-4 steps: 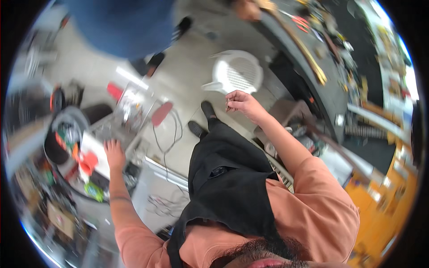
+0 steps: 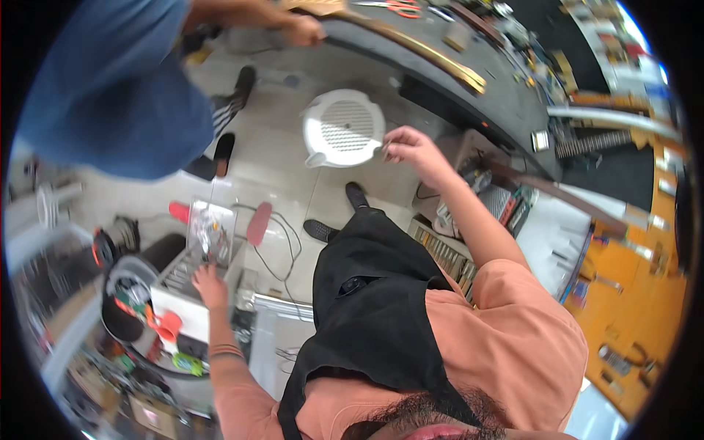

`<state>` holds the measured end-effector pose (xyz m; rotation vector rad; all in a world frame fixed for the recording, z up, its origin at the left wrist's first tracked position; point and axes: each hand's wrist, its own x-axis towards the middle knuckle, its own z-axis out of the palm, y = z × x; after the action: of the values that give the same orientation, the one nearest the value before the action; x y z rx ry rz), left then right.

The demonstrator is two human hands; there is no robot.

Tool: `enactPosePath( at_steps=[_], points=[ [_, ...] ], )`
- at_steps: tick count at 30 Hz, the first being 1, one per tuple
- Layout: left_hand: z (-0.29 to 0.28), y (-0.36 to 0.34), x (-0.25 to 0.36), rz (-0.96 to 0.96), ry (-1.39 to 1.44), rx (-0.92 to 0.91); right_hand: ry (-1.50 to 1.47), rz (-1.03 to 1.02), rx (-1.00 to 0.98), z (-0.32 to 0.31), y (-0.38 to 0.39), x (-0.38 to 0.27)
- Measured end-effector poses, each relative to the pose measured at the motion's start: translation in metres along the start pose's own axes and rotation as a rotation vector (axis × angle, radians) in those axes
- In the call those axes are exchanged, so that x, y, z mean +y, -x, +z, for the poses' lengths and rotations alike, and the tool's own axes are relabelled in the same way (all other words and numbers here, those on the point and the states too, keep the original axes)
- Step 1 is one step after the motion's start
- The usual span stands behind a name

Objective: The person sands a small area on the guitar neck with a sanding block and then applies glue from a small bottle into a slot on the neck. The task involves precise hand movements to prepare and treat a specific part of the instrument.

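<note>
Right hand (image 2: pixel 412 152): fingertips pinch small item (image 2: pixel 385 149), likely light, stiff, best held by edges. Left hand (image 2: pixel 210 287): by white box (image 2: pixel 193 314); finger state unclear.

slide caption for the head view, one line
Overhead workshop view: left hand at a white box, right hand extended near a white stool, co-worker in blue beside the workbench.

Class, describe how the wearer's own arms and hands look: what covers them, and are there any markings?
The left hand and right hand are ungloved. Short, plain salmon-orange sleeves leave both forearms bare. Thin dark bands ring the left one; whether worn or inked, I cannot tell. The right shows none.
</note>
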<state>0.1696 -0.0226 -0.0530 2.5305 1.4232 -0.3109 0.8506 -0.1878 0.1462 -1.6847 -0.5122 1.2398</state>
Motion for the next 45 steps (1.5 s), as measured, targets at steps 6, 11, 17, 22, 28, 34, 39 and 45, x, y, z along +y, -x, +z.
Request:
enactPosePath(
  at_steps=[6,11,17,22,28,34,39,45],
  points=[
    [-0.022,-0.109,0.25,0.361,0.411,0.046,-0.289,-0.281,0.476,-0.198,0.009,0.01],
    [-0.073,-0.23,0.53,0.814,0.511,0.081,-0.271,-0.34,0.655,-0.321,-0.054,0.037],
    [-0.138,-0.356,0.745,1.1,0.51,0.54,-0.331,-0.286,0.392,-0.394,-0.124,0.072],
    [-0.12,-0.398,0.801,1.131,0.434,0.517,-0.335,-0.146,0.312,-0.401,-0.12,0.058],
    [-0.116,-0.403,0.807,1.162,0.442,0.474,-0.43,-0.108,0.287,-0.404,-0.116,0.055],
    [-0.115,-0.406,0.805,1.143,0.464,0.468,-0.41,-0.104,0.284,-0.403,-0.121,0.053],
    [-0.116,-0.406,0.806,1.138,0.469,0.474,-0.401,-0.118,0.272,-0.405,-0.121,0.054],
    [-0.113,-0.406,0.806,1.132,0.477,0.492,-0.343,-0.051,0.319,-0.403,-0.12,0.049]
  ],
)
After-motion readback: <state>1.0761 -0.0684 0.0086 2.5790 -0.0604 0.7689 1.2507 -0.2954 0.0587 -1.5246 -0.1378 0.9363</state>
